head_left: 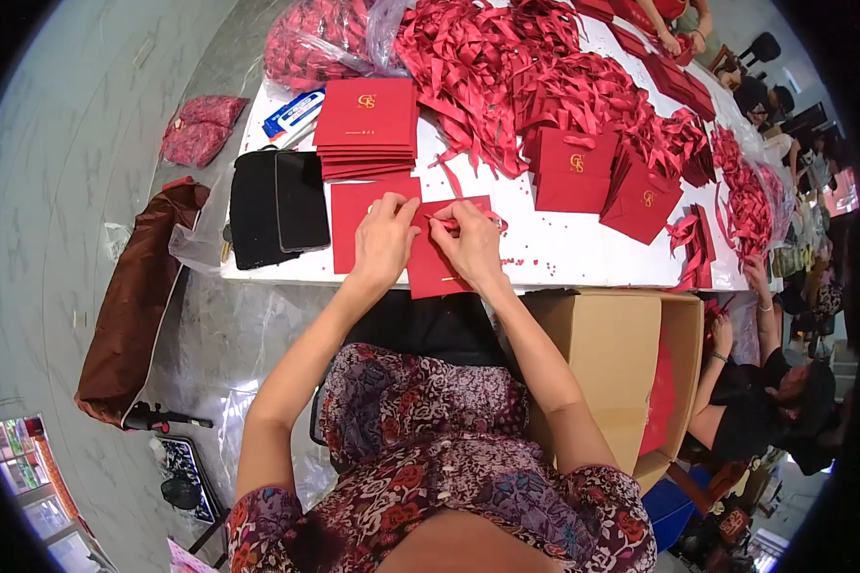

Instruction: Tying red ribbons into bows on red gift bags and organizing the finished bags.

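Lying at the near edge of the white table [569, 246], the flat, rectangular red paper bag [431, 272] runs its long axis toward the person, under the nearer right hand [472, 244]. That hand's fingertips pinch a narrow red fabric ribbon [439, 221]. The left hand [383, 241] rests just beside, apart; its grip I cannot tell.

a flat red paper bag [430, 275] lies slightly turned at the near edge of a white table [569, 234], its lower end reaching just past the edge, with small gold print low on its front. a narrow red ribbon [444, 224] crosses its upper part. a second flat red bag [346, 229] lies just beside it, to the left.
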Demonstrator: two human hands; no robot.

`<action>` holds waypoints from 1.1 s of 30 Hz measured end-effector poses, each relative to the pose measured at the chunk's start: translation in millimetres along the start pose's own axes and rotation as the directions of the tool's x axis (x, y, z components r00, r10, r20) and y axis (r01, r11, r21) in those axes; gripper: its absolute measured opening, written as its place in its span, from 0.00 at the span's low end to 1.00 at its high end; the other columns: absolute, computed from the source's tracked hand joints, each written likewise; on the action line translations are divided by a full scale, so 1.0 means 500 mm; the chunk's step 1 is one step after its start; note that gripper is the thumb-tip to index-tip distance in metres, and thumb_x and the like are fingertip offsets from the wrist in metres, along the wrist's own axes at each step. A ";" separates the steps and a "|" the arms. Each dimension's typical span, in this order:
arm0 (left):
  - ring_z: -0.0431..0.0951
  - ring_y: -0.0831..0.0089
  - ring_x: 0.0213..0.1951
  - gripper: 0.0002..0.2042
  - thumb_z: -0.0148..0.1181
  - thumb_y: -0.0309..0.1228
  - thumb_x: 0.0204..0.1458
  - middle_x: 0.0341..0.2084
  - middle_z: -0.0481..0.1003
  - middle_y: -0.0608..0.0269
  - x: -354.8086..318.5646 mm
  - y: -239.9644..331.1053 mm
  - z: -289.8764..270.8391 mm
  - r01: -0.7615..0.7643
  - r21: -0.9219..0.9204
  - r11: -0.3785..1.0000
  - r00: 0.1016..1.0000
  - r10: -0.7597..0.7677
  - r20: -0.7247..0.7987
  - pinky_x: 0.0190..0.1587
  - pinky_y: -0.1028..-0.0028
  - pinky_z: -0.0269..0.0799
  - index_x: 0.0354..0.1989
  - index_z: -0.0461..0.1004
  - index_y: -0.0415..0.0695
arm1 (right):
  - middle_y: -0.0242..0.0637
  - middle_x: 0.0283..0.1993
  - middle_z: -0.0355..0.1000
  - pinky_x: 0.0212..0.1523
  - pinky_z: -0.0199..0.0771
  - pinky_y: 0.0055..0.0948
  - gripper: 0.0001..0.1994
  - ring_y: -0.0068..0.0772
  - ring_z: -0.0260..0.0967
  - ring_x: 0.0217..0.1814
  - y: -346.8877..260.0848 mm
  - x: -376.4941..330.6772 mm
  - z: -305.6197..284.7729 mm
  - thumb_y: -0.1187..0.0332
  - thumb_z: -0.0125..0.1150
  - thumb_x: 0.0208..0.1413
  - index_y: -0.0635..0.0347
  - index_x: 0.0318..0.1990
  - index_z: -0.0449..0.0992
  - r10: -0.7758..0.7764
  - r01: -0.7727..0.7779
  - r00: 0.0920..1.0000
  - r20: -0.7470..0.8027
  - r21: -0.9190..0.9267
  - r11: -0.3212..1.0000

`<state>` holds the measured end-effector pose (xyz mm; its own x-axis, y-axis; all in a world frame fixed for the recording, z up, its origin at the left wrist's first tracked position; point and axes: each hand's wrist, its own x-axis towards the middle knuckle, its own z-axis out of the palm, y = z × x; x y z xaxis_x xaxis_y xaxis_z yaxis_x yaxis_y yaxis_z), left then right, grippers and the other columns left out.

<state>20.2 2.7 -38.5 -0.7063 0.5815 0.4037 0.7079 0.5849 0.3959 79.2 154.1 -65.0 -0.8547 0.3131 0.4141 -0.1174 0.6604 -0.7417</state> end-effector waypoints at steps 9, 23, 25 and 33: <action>0.74 0.52 0.40 0.14 0.62 0.21 0.45 0.38 0.70 0.54 0.010 0.007 -0.003 -0.071 -0.042 0.997 0.997 0.071 -0.012 0.38 0.58 0.72 0.41 0.71 0.40 | 0.44 0.31 0.75 0.32 0.72 0.40 0.09 0.46 0.74 0.31 -0.014 -0.006 0.004 0.68 0.66 0.46 0.64 0.31 0.76 0.101 -0.100 0.994 -0.041 0.037 0.994; 0.77 0.42 0.31 0.05 0.55 0.24 0.52 0.27 0.75 0.42 0.022 0.018 0.014 0.150 -0.197 0.969 0.987 -0.135 0.087 0.33 0.51 0.70 0.35 0.69 0.38 | 0.46 0.32 0.70 0.31 0.71 0.44 0.10 0.50 0.72 0.33 -0.029 -0.022 0.013 0.71 0.66 0.47 0.63 0.33 0.70 -0.060 0.049 0.996 -0.061 -0.162 0.986; 0.77 0.43 0.32 0.05 0.55 0.25 0.51 0.26 0.76 0.42 0.020 0.032 0.008 0.221 -0.212 0.952 0.971 -0.193 0.142 0.33 0.52 0.71 0.35 0.70 0.38 | 0.45 0.32 0.70 0.31 0.71 0.43 0.10 0.49 0.72 0.33 -0.030 -0.023 0.008 0.71 0.66 0.47 0.63 0.33 0.70 -0.080 0.069 0.996 -0.049 -0.192 0.979; 0.80 0.49 0.37 0.09 0.63 0.30 0.50 0.29 0.78 0.50 0.010 0.023 -0.009 0.250 -0.292 0.923 0.966 -0.219 0.134 0.37 0.58 0.74 0.36 0.72 0.41 | 0.44 0.34 0.72 0.37 0.72 0.41 0.09 0.47 0.73 0.35 -0.039 -0.011 -0.062 0.70 0.64 0.51 0.63 0.39 0.76 -0.046 0.014 0.980 0.195 0.161 0.987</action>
<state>24.8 9.7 -28.4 -0.8385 0.5096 0.1929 0.4787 0.5199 0.7075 102.0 160.5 -36.4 -0.9307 0.1433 0.3364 -0.2091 0.5462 -0.8112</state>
